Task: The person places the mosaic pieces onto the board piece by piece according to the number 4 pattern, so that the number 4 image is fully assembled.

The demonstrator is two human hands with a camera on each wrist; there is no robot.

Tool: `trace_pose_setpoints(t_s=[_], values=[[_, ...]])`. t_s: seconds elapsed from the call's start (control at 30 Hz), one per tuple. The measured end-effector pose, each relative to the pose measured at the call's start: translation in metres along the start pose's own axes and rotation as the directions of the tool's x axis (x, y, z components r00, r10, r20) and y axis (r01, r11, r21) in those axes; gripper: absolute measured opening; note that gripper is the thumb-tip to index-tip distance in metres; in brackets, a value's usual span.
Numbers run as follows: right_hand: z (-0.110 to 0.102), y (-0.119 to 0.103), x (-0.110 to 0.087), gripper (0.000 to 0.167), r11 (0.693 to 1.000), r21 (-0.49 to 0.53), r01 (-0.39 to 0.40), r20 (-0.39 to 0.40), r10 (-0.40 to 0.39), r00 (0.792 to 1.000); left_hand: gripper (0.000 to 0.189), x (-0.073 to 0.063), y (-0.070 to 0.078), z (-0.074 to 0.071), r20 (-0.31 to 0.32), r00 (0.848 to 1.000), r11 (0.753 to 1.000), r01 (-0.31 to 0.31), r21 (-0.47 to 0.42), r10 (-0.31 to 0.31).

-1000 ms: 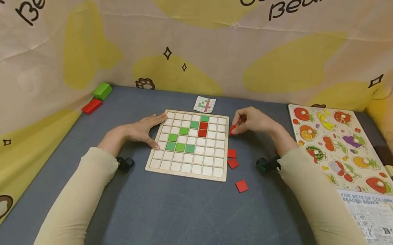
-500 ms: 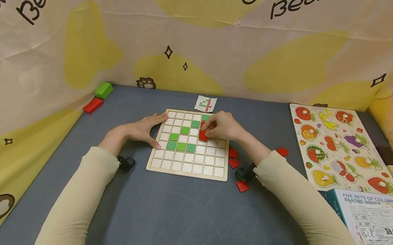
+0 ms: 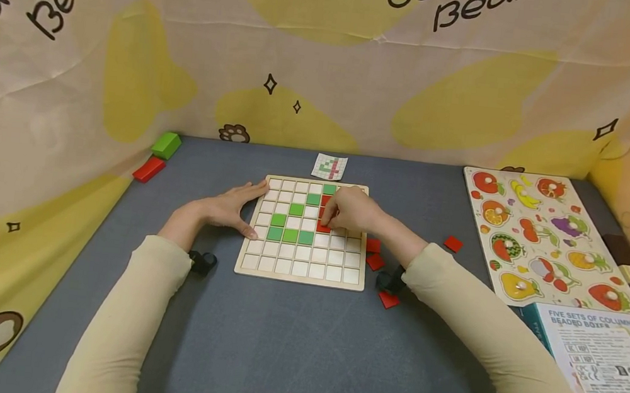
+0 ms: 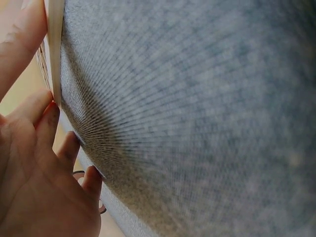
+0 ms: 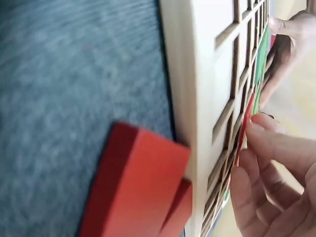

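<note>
A wooden grid board with white cells lies on the dark table. Several green tiles form a pattern in it, and red tiles run down one column below a top green one. My left hand rests along the board's left edge, fingers spread, thumb and fingertips touching the rim. Over the board's right part, my right hand pinches a red tile at the lower end of that column. In the right wrist view, thumb and fingertips meet at this red tile, close over the cells.
Loose red tiles lie right of the board, another farther right. A small pattern card sits behind it. Green and red blocks stand back left. At right are a fruit puzzle board and a box.
My right hand has carried a red tile from beside the board leftward onto it, then slightly down the red column. The left hand stays at the board's edge.
</note>
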State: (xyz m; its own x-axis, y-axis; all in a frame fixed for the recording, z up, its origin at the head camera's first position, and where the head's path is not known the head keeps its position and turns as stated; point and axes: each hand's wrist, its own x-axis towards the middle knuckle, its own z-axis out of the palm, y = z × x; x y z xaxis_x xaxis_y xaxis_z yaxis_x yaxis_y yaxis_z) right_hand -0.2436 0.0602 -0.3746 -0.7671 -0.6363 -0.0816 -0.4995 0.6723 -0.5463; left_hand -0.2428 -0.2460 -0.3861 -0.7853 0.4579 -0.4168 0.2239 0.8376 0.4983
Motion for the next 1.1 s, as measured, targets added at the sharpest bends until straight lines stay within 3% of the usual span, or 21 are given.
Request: trace_pose_setpoints(t_s=[0.2, 0.3, 0.43, 0.63, 1.1], values=[[-0.017, 0.019, -0.012, 0.011, 0.996, 0.06, 0.068, 0.072, -0.072, 0.995, 0.118, 0.0, 0.001, 0.0, 0.0, 1.0, 1.0, 0.003, -0.006, -0.003], [-0.03, 0.033, -0.022, 0.005, 0.995, 0.091, 0.032, 0.133, -0.044, 0.99, 0.118, 0.0, 0.001, 0.0, -0.001, 1.0, 1.0, 0.005, -0.014, -0.005], [-0.043, 0.05, -0.034, 0.013, 0.991, 0.124, -0.043, 0.247, 0.011, 0.969, 0.118, -0.001, 0.001, 0.0, 0.0, 1.0, 1.0, 0.01, -0.014, -0.01], [-0.042, 0.068, -0.044, 0.025, 0.985, 0.15, -0.087, 0.366, 0.027, 0.93, 0.118, -0.002, 0.001, 0.0, -0.005, 1.0, 1.0, -0.001, -0.007, 0.001], [-0.03, 0.07, -0.05, 0.026, 0.99, 0.12, -0.079, 0.28, 0.043, 0.959, 0.118, 0.0, 0.002, 0.001, -0.007, 1.0, 1.0, -0.016, -0.002, 0.016]])
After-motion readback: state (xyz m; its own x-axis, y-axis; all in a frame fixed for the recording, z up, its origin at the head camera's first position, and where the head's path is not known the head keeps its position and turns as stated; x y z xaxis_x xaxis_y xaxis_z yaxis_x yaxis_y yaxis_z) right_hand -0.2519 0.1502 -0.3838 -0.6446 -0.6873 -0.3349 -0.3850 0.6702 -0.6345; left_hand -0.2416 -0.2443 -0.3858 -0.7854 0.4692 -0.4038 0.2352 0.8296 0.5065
